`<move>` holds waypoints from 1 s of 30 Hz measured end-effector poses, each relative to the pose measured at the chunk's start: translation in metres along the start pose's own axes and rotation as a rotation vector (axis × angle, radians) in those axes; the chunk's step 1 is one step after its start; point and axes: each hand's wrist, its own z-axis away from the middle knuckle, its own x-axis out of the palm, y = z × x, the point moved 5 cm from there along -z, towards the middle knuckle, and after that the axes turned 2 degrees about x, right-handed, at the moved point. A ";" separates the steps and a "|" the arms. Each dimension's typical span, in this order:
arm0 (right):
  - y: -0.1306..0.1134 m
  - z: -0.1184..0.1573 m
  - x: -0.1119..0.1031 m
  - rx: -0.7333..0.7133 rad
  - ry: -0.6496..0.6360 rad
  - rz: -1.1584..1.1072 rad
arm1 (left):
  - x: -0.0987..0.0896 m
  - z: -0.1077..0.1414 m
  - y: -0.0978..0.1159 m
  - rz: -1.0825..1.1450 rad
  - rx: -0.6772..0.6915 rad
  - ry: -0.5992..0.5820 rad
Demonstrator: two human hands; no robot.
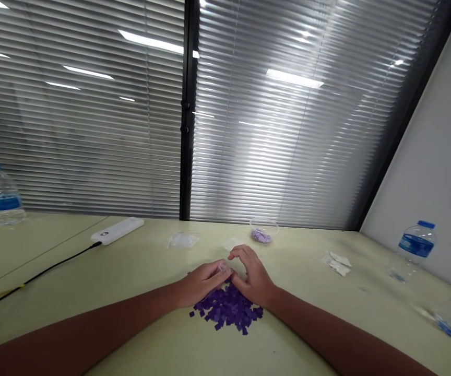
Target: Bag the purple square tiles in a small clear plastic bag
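Currently the left hand (203,283) and right hand (253,277) sit close together just above a loose pile of small purple square pieces (227,309), both touching or just over its upper edge. Left grip: fingers and thumb pressed together, pinching a small clear item (222,268), too small to identify. Right grip: fingers arched and curved toward the left fingertips, thumb low by the pile; cannot tell whether anything is held. The pile lies directly on the pale yellow-green surface (139,334), with a few pieces scattered at its edges.

Farther out, a small clear bag (232,244) lies just ahead of the hands, and another clear bag (182,240) lies to its left. A clear bowl (263,231) holding lilac pieces stands near the far edge. To the right are folded white packets (336,263) and two water bottles (415,250). To the left, a white power bank (117,230) trails a black cable (41,277); a third water bottle (0,196) stands beyond. Window blinds (92,130) close the view.
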 end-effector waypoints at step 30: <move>0.006 0.003 0.012 0.058 -0.238 -0.062 | 0.003 0.001 0.010 -0.192 0.117 -0.037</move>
